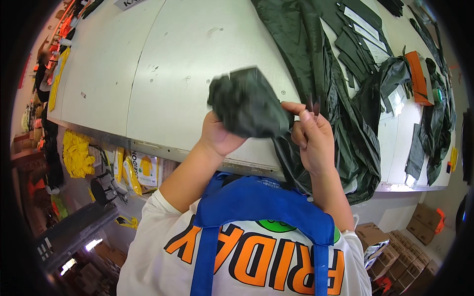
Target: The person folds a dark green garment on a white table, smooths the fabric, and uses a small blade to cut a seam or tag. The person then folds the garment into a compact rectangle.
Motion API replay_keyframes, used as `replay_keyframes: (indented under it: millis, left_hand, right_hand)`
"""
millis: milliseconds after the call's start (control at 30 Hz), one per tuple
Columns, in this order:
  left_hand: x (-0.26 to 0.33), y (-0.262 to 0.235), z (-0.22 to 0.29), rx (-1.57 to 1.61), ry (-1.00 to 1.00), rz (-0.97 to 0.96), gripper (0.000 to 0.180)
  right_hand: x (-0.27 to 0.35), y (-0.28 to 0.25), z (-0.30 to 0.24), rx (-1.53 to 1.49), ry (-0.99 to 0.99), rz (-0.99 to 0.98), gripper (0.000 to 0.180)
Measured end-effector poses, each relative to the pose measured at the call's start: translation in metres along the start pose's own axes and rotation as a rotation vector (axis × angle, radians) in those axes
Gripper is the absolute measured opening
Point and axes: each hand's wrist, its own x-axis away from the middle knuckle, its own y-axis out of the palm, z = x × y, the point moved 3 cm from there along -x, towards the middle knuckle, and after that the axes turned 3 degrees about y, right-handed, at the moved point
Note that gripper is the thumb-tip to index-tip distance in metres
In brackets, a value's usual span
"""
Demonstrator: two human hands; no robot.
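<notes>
Over the pale worktop [187,59], near its front edge, I saw a dark green bundle [249,106] of crumpled, slightly shiny cloth, blurred and rounded, held up by the left hand [217,137], which gripped it from the near side with most of its fingers hidden by the folds. Just beside it, the right hand [312,138] was curled around a small, dark, pointed tool [316,105], its index finger reaching to the bundle's edge; I could not tell whether that finger pinched any cloth. A blue apron [261,197] crossed a white shirt [160,241] with large orange lettering shadowed in black, upside down from where I looked. To the right of the bundle, long, creased lengths of thin dark green fabric [340,133] trailed over the front edge. Beyond them lay flat dark pieces with white sheets [368,32] among them, their print too small for me to make out, and an orange box [417,78]. Below the worktop on the left I saw crumpled yellow material [78,154] and printed yellow-and-white packages [147,168]; brown cartons [400,259] were stacked at lower right.
</notes>
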Motion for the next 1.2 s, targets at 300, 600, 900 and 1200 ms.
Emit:
replay_keyframes:
  millis: [300,600,900,1200]
  left_hand:
    - [0.019,0.043,0.024,-0.875,0.006,-0.365,0.021]
    - [0.026,0.064,0.021,-1.199,-0.225,-0.262,0.081]
    - [0.022,0.116,-0.007,-1.45,-0.333,-0.261,0.017]
    - [0.03,0.11,-0.012,-1.358,-0.353,-0.206,0.021]
  right_hand:
    - [0.032,0.004,-0.011,0.096,-0.342,-0.174,0.011]
    - [0.062,-0.013,-0.019,0.143,-0.356,-0.031,0.013]
    - [0.072,-0.001,-0.027,0.458,-0.293,0.117,0.018]
    - [0.096,0.022,-0.087,1.322,-0.925,0.073,0.035]
